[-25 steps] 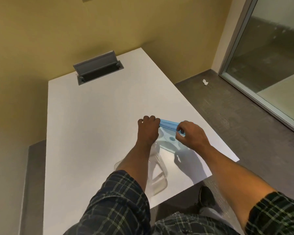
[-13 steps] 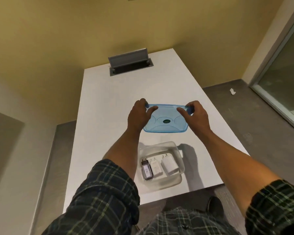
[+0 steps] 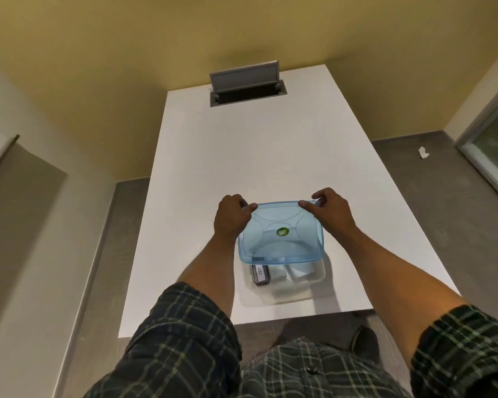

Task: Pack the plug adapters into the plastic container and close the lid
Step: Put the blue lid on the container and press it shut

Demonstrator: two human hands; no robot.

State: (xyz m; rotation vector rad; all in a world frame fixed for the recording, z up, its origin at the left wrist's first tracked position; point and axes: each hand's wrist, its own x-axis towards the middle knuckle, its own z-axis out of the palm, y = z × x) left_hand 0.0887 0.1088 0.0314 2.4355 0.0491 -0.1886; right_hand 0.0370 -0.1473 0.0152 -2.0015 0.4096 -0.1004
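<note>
A translucent blue lid (image 3: 281, 234) with a green sticker hangs over the far half of a clear plastic container (image 3: 288, 295) near the white table's front edge. My left hand (image 3: 232, 215) grips the lid's far left corner. My right hand (image 3: 329, 209) grips its far right corner. Inside the container lie a dark adapter with a white label (image 3: 260, 275) and two white adapters (image 3: 298, 272), their far ends hidden under the lid. I cannot tell whether the lid touches the container's rim.
The white table (image 3: 242, 156) stretches away to a yellow wall. A grey cable hatch (image 3: 246, 81) stands open at its far end. Grey floor lies on both sides, with a scrap of white paper (image 3: 423, 152) and a glass door frame at the right.
The lid has come toward me and down, from beyond the container to above its far half. Both hands moved with it. A second ago it was held edge-on at the right.
</note>
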